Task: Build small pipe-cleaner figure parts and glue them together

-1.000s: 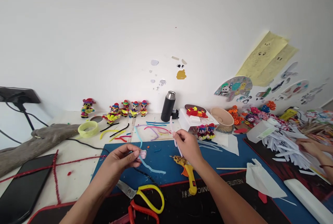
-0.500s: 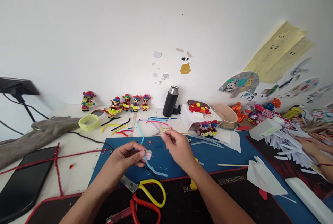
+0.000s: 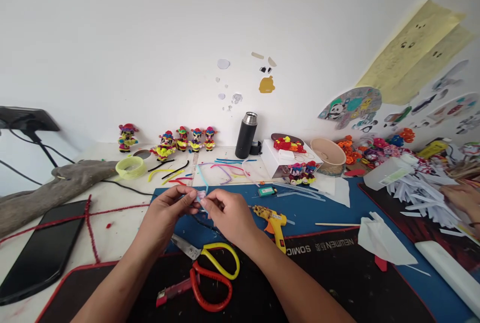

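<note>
Over the blue mat my left hand (image 3: 170, 210) and my right hand (image 3: 230, 215) meet, fingertips nearly touching. A light blue pipe cleaner (image 3: 203, 178) sticks up between them, curving away toward the wall. My left thumb and fingers pinch it together with a small pale pinkish piece (image 3: 202, 194), mostly covered by fingers. The right hand's thumb and forefinger close on the same pipe cleaner, just beside that piece. Below the hands lie scissors (image 3: 212, 275) with one yellow and one red handle. A yellow glue gun (image 3: 275, 223) rests right of my right hand.
Small colourful pipe-cleaner figures (image 3: 165, 145) stand along the wall. A black flask (image 3: 246, 135) is beside a white box (image 3: 272, 163). A phone (image 3: 41, 248) lies left, a red lighter (image 3: 174, 290) near the scissors. At far right, another person's hand (image 3: 459, 198) is by paper strips (image 3: 405, 195).
My right hand has moved left and down to join the left, closing on the pipe cleaner. The glue gun and a green-labelled piece are now uncovered. The view has shifted slightly.
</note>
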`<state>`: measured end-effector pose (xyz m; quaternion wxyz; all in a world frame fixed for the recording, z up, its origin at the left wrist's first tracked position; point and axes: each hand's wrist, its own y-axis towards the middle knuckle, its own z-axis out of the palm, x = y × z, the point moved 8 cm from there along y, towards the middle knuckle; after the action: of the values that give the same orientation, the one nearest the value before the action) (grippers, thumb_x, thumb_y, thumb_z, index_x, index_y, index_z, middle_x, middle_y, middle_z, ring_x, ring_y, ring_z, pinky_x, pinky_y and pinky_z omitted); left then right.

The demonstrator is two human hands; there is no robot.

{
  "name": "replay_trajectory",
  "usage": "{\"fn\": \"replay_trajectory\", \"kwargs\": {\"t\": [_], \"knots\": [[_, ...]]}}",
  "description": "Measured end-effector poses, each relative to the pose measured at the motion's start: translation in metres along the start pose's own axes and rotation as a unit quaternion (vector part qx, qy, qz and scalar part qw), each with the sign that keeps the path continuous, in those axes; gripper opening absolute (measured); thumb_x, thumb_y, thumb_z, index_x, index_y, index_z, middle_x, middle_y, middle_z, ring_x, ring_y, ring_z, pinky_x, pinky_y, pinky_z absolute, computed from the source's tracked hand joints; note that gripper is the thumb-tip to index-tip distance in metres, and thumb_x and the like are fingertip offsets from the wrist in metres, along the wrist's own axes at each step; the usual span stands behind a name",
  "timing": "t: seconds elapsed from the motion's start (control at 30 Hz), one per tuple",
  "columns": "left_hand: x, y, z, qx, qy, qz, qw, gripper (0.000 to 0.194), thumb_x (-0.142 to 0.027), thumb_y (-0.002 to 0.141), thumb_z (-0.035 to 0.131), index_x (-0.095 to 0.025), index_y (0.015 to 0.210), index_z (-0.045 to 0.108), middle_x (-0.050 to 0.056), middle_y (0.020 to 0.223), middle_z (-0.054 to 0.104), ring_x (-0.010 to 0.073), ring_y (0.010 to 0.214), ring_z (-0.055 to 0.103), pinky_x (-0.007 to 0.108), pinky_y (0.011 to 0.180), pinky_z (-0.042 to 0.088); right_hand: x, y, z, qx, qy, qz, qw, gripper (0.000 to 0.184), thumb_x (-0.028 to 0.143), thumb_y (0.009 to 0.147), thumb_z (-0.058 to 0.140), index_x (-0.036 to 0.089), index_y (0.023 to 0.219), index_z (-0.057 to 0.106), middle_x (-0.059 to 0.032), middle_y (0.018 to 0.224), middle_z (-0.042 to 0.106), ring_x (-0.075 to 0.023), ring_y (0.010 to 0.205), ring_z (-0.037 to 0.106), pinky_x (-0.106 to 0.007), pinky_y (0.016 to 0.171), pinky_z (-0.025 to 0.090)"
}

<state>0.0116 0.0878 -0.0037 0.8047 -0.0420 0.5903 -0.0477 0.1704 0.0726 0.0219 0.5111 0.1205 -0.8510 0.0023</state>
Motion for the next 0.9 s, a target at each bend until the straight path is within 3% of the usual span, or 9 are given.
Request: {"fn": "replay_trajectory", "kwargs": {"t": [0.1, 0.23, 0.47, 0.63, 0.77, 0.9], "knots": [[-0.003, 0.0, -0.004, -0.023, -0.006, 0.013, 1.0, 0.043, -0.047, 0.059, 0.102, -0.018, 0.08, 0.078, 0.003, 0.076, 0.074, 0.0149, 0.065, 0.066, 0.023, 0.062, 0.059, -0.002, 0.001, 0.007, -0.002, 0.023, 0.002, 1.0, 0.019, 0.041, 0.099, 0.068, 0.023, 0.097, 0.074, -0.0002, 0.077, 0.074, -0.0155, 0.067, 0.067, -0.024, 0.061, 0.045], [-0.003, 0.001, -0.004, -0.024, 0.002, 0.015, 1.0, 0.043, -0.047, 0.059, 0.101, -0.018, 0.081, 0.078, 0.003, 0.075, 0.074, 0.0159, 0.066, 0.068, 0.023, 0.062, 0.058, -0.013, -0.009, 0.016, 0.035, -0.005, 0.014, 0.999, 0.02, 0.039, 0.1, 0.067, 0.023, 0.089, 0.072, 0.0021, 0.068, 0.069, -0.0134, 0.058, 0.06, -0.024, 0.058, 0.04], [-0.005, -0.001, -0.001, -0.022, 0.037, 0.027, 0.999, 0.041, -0.046, 0.059, 0.101, -0.018, 0.08, 0.079, 0.004, 0.077, 0.075, 0.0167, 0.064, 0.067, 0.025, 0.061, 0.058, -0.017, -0.015, 0.006, 0.027, 0.048, 0.007, 0.998, 0.028, 0.048, 0.103, 0.061, 0.023, 0.096, 0.072, 0.0031, 0.066, 0.068, -0.0136, 0.059, 0.062, -0.024, 0.061, 0.043], [-0.001, -0.003, 0.007, 0.005, 0.005, 0.002, 1.0, 0.039, -0.042, 0.057, 0.103, -0.017, 0.077, 0.081, 0.005, 0.079, 0.076, 0.0153, 0.065, 0.067, 0.023, 0.059, 0.059, -0.014, -0.015, 0.011, 0.046, 0.051, 0.003, 0.998, 0.032, 0.041, 0.107, 0.054, 0.022, 0.083, 0.066, 0.0032, 0.066, 0.067, -0.0114, 0.054, 0.059, -0.023, 0.057, 0.042], [0.007, -0.001, 0.006, -0.006, -0.082, -0.04, 0.996, 0.044, -0.03, 0.051, 0.106, -0.017, 0.086, 0.084, 0.006, 0.093, 0.08, 0.0178, 0.079, 0.074, 0.025, 0.075, 0.064, -0.021, -0.014, 0.01, 0.041, 0.128, 0.03, 0.99, 0.034, 0.042, 0.107, 0.054, 0.021, 0.08, 0.061, 0.0041, 0.063, 0.063, -0.0097, 0.048, 0.056, -0.021, 0.053, 0.043], [0.008, -0.001, 0.003, -0.016, -0.085, -0.035, 0.996, 0.045, -0.023, 0.052, 0.104, -0.017, 0.092, 0.084, 0.007, 0.1, 0.081, 0.0204, 0.089, 0.077, 0.026, 0.085, 0.063, -0.028, -0.013, 0.01, 0.038, 0.173, 0.056, 0.983, 0.036, 0.051, 0.105, 0.057, 0.02, 0.09, 0.068, 0.0038, 0.062, 0.063, -0.01, 0.046, 0.056, -0.021, 0.05, 0.043]]}}
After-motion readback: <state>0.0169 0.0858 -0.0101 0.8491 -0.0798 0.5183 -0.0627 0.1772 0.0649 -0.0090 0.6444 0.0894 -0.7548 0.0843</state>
